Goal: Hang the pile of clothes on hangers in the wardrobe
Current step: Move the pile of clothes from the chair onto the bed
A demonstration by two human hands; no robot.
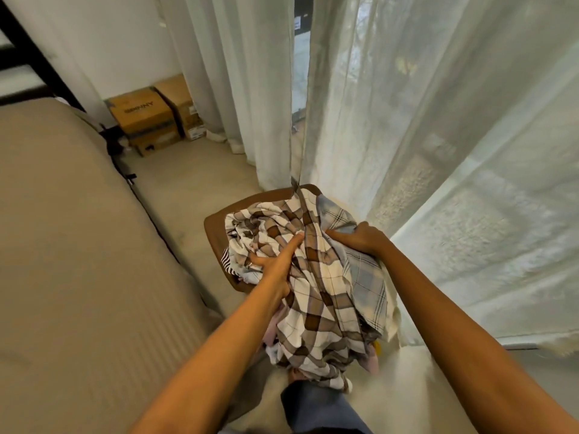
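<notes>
One pile of clothes lies on a brown chair by the curtain (no wardrobe in sight). Each grip holds cloth: left hand brown plaid, right hand blue check. Likely gathering; next, lift it clear.

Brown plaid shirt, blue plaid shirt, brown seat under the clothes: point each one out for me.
brown plaid shirt (316,296): head view, middle of the hanging fabric.
blue plaid shirt (366,286): head view, draped panel on the right side.
brown seat (214,233): head view, bare left rim.
</notes>
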